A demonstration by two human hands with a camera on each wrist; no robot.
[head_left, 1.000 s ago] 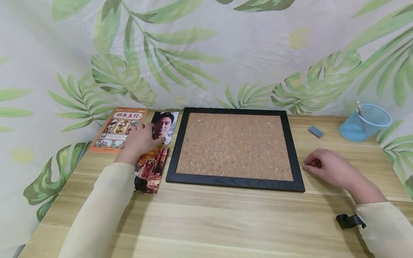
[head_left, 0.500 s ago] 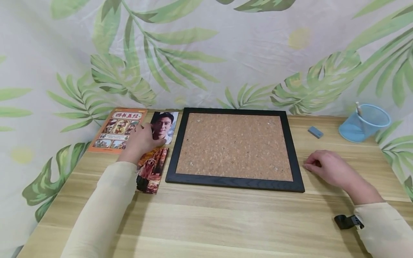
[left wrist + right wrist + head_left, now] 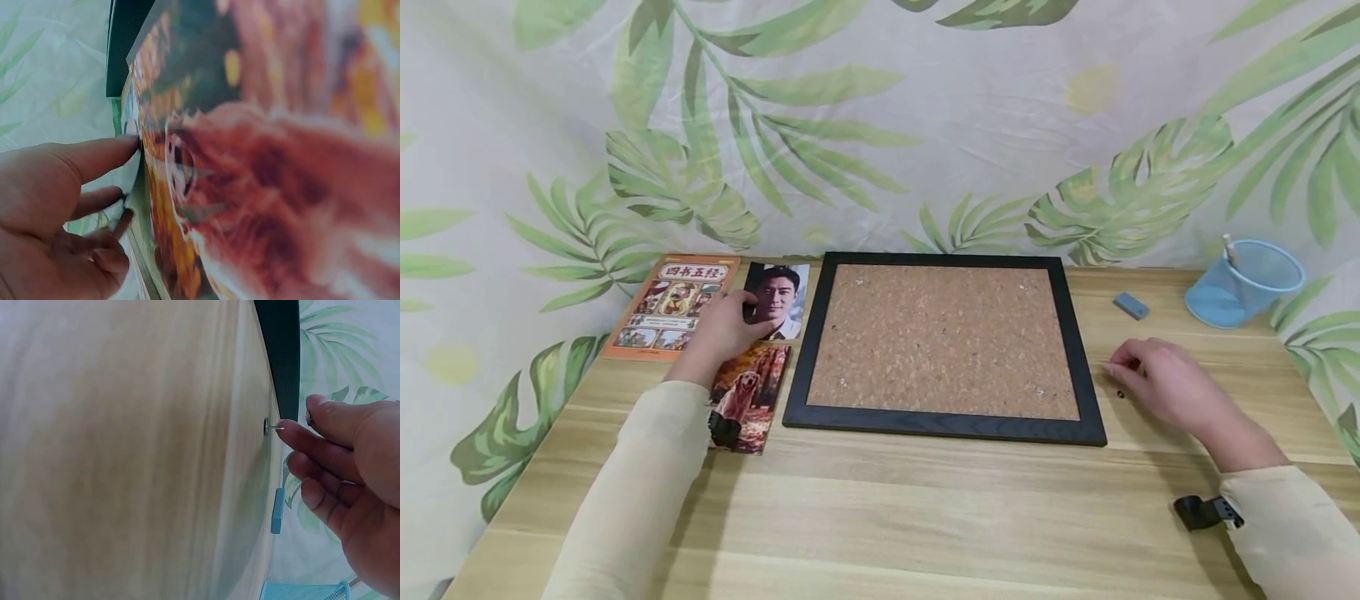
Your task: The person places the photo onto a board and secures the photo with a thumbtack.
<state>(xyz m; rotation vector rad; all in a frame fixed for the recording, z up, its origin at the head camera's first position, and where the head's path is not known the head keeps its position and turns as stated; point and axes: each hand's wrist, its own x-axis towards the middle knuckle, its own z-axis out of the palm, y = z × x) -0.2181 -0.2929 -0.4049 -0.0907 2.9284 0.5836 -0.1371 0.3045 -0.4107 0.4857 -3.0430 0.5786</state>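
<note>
In the head view my left hand (image 3: 722,327) is at the lower left of a portrait photo (image 3: 782,292), holding its edge between thumb and fingers. The left wrist view shows the thumb (image 3: 115,150) at the photo's edge, fingers curled beside it. Below lies a photo of a golden dog (image 3: 756,392), partly under the left wrist. My right hand (image 3: 1165,379) hovers low beside the framed corkboard (image 3: 947,342). A thumbtack (image 3: 267,427) stands point-up on the table just off its index fingertip; thumb and index are apart. A tiny dark spot shows at the thumb tip.
An orange comic-style booklet (image 3: 673,308) lies at the far left. Right of the board are a blue eraser (image 3: 1131,305) and a blue mesh pen cup (image 3: 1240,287) with a stick-like item inside. A leaf-print cloth (image 3: 970,125) hangs behind the wooden table (image 3: 925,517).
The right thumb and index have parted and risen slightly, and a small black tack now shows on the table below them. The portrait photo has shifted slightly left at the left hand.
</note>
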